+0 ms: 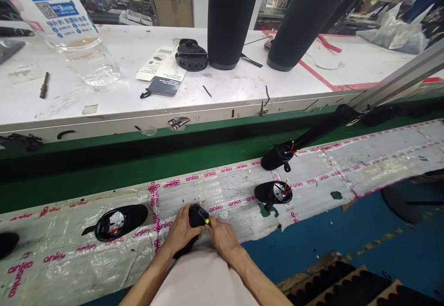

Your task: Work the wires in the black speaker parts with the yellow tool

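My left hand (180,234) is wrapped round a small black oval part (196,215) with coloured wires at its top, held just above the taped bench edge. My right hand (222,235) pinches the same part from the right, fingertips by a yellow wire end. Both hands are closed on it. The part's lower half is hidden behind my fingers.
Similar black wired parts lie on the taped surface: one at the left (120,222), two at the right (274,192) (277,157). A green conveyor belt (138,162) runs beyond. On the white table (225,88) stand two tall black cylinders (231,19), a clear water bottle (69,24) and leaflets (161,68).
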A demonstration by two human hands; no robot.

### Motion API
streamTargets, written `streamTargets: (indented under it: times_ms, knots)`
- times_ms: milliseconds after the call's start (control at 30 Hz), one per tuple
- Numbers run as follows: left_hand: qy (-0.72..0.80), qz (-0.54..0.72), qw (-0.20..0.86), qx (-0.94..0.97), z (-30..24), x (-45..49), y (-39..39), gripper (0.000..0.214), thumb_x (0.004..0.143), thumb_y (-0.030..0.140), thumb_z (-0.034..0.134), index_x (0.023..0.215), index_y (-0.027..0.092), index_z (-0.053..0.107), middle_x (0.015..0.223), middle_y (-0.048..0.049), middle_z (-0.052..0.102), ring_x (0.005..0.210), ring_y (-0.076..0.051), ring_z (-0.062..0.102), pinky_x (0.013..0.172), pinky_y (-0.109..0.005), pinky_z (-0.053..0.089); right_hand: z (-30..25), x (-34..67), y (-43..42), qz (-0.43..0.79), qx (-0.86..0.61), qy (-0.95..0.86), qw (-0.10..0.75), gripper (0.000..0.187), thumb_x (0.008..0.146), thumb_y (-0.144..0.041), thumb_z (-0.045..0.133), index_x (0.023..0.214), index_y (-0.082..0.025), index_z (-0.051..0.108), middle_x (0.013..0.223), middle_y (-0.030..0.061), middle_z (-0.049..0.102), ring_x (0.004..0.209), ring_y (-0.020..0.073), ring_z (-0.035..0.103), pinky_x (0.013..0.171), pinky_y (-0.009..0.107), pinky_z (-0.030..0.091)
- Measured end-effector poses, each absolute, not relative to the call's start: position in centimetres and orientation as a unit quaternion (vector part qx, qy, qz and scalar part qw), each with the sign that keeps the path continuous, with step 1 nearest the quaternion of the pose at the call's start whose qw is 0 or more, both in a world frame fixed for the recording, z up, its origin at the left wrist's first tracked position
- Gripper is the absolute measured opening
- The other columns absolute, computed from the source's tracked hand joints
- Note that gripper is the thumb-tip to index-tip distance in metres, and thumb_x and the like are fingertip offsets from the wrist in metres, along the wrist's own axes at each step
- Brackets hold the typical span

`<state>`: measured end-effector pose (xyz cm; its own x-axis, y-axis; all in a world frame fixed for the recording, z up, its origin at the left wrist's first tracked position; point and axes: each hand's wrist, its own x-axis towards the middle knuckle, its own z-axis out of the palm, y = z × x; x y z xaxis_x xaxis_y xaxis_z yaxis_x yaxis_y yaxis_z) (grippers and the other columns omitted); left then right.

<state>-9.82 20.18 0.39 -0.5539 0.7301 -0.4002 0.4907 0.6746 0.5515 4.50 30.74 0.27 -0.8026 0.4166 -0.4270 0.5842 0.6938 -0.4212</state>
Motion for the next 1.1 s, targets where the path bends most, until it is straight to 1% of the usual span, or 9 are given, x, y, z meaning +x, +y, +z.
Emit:
streamTargets:
  times_ms: [100, 300, 467, 600, 700, 833, 933, 1033, 1100]
  knots:
    - [0.857, 0.206, 0.326, 0.342, 1.0, -9.8, 20.4, 0.067, 0.07, 0.033, 0.074, 0.131, 0.018, 0.051, 0.129, -0.012, 0.063, 0.121, -0.029, 0.059, 0.101, -0.04, 0.046, -0.2, 5.5, 30.6, -0.295, 0.266, 0.909, 0.124, 0.028, 0.106, -0.029, 0.039, 0.124, -0.02, 0.058, 0.112, 0.0065, 0.074, 0.097, 0.0234, 0.073, 0.078, 0.03, 0.052]
    - [0.899, 0.128, 0.257, 0.33, 1.8, -7.6, 21.4, 0.062, 0.074, 0.037, 0.07, 0.13, 0.017, 0.05, 0.123, -0.0127, 0.064, 0.117, -0.031, 0.061, 0.092, -0.038, 0.049, -0.1, 7.1, 30.2, -0.304, 0.285, 0.904, 0.096, 0.027, 0.106, -0.028, 0.038, 0.124, -0.02, 0.057, 0.109, 0.0076, 0.074, 0.094, 0.0242, 0.073, 0.076, 0.031, 0.05]
    - [0.907, 0.077, 0.194, 0.365, 1.7, -6.6, 21.5, 0.062, 0.078, 0.033, 0.066, 0.134, 0.013, 0.047, 0.126, -0.0147, 0.063, 0.118, -0.032, 0.059, 0.092, -0.039, 0.05, 1.8, 7.7, 29.6, -0.3, 0.311, 0.9, 0.051, 0.03, 0.107, -0.03, 0.034, 0.125, -0.02, 0.055, 0.106, 0.0085, 0.075, 0.092, 0.0234, 0.074, 0.073, 0.03, 0.049]
    - [0.883, 0.087, 0.241, 0.394, 1.5, -6.5, 20.7, 0.067, 0.085, 0.038, 0.058, 0.143, 0.01, 0.04, 0.141, -0.0187, 0.055, 0.129, -0.033, 0.053, 0.102, -0.044, 0.045, 2.4, 7.6, 29.4, -0.296, 0.337, 0.889, 0.087, 0.028, 0.107, -0.028, 0.034, 0.122, -0.018, 0.056, 0.099, 0.0079, 0.076, 0.088, 0.0248, 0.074, 0.071, 0.031, 0.049]
    - [0.867, 0.103, 0.301, 0.384, 1.6, -6.6, 20.4, 0.069, 0.087, 0.038, 0.055, 0.148, 0.011, 0.035, 0.15, -0.0193, 0.048, 0.138, -0.031, 0.047, 0.11, -0.043, 0.039, 2.2, 7.6, 29.3, -0.292, 0.345, 0.886, 0.1, 0.028, 0.107, -0.028, 0.036, 0.123, -0.017, 0.056, 0.099, 0.0083, 0.076, 0.088, 0.0257, 0.074, 0.071, 0.033, 0.05]
    - [0.867, 0.109, 0.33, 0.358, 2.0, -6.8, 20.6, 0.067, 0.077, 0.042, 0.068, 0.137, 0.019, 0.049, 0.135, -0.0139, 0.061, 0.124, -0.031, 0.059, 0.098, -0.04, 0.046, 2.0, 7.8, 29.0, -0.283, 0.345, 0.888, 0.112, 0.028, 0.107, -0.029, 0.036, 0.122, -0.018, 0.057, 0.097, 0.0085, 0.076, 0.088, 0.0249, 0.074, 0.072, 0.032, 0.05]
    - [0.882, 0.107, 0.265, 0.374, 2.0, -6.6, 20.7, 0.066, 0.073, 0.044, 0.072, 0.13, 0.018, 0.054, 0.121, -0.0121, 0.066, 0.112, -0.031, 0.063, 0.093, -0.039, 0.047, 2.2, 7.9, 28.9, -0.277, 0.338, 0.892, 0.118, 0.028, 0.107, -0.029, 0.035, 0.121, -0.018, 0.056, 0.098, 0.0086, 0.076, 0.089, 0.0246, 0.074, 0.072, 0.031, 0.05]
    - [0.902, 0.073, 0.15, 0.399, 1.7, -6.3, 20.6, 0.07, 0.074, 0.04, 0.072, 0.135, 0.015, 0.05, 0.12, -0.0131, 0.062, 0.113, -0.033, 0.058, 0.095, -0.044, 0.046, 2.3, 7.7, 28.8, -0.276, 0.331, 0.894, 0.119, 0.026, 0.107, -0.028, 0.037, 0.121, -0.018, 0.056, 0.102, 0.0084, 0.075, 0.09, 0.024, 0.074, 0.072, 0.03, 0.049]
    - [0.908, 0.045, 0.126, 0.398, 1.3, -6.3, 20.7, 0.071, 0.077, 0.038, 0.071, 0.139, 0.013, 0.047, 0.119, -0.0134, 0.061, 0.113, -0.034, 0.057, 0.094, -0.045, 0.046, 2.3, 7.4, 28.8, -0.274, 0.329, 0.896, 0.122, 0.025, 0.106, -0.028, 0.037, 0.12, -0.018, 0.056, 0.103, 0.0084, 0.074, 0.089, 0.0241, 0.074, 0.071, 0.03, 0.049]
